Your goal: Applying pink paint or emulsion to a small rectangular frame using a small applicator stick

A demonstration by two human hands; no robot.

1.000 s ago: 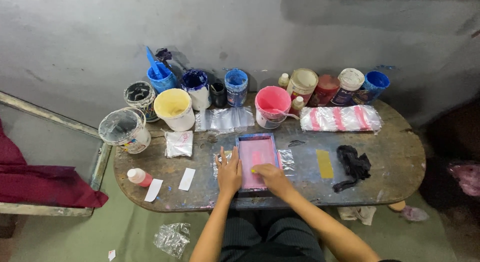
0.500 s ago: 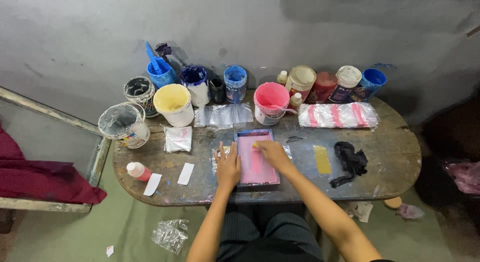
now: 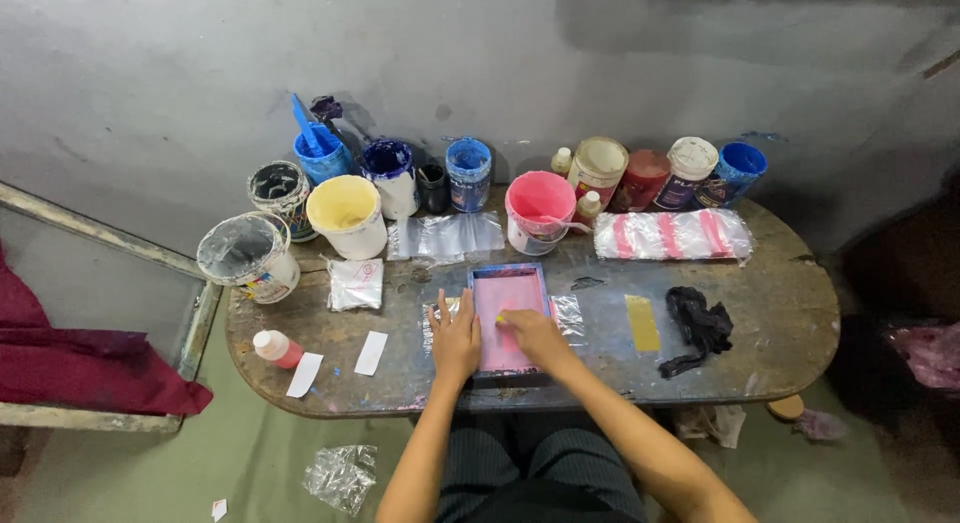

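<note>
A small blue-framed printing screen (image 3: 505, 293) smeared with pink ink lies flat on the oval wooden table (image 3: 780, 313). My left hand (image 3: 455, 335) rests flat on the frame's left edge, fingers spread. My right hand (image 3: 530, 331) is closed on a small yellow squeegee (image 3: 499, 319), pressed on the pink mesh near the frame's middle. A clear plastic sheet (image 3: 570, 313) sticks out from under the frame.
Several paint tubs line the table's back edge: a pink bucket (image 3: 538, 209), a yellow tub (image 3: 346, 215), blue pots (image 3: 467, 170). A pink-striped plastic packet (image 3: 670, 234), a yellow strip (image 3: 641, 321), a black cloth (image 3: 698, 323) and a small red bottle (image 3: 276, 348) lie around.
My right hand first slid away from me up the screen, then drew back toward me to the middle. My left hand stayed on the frame's left edge.
</note>
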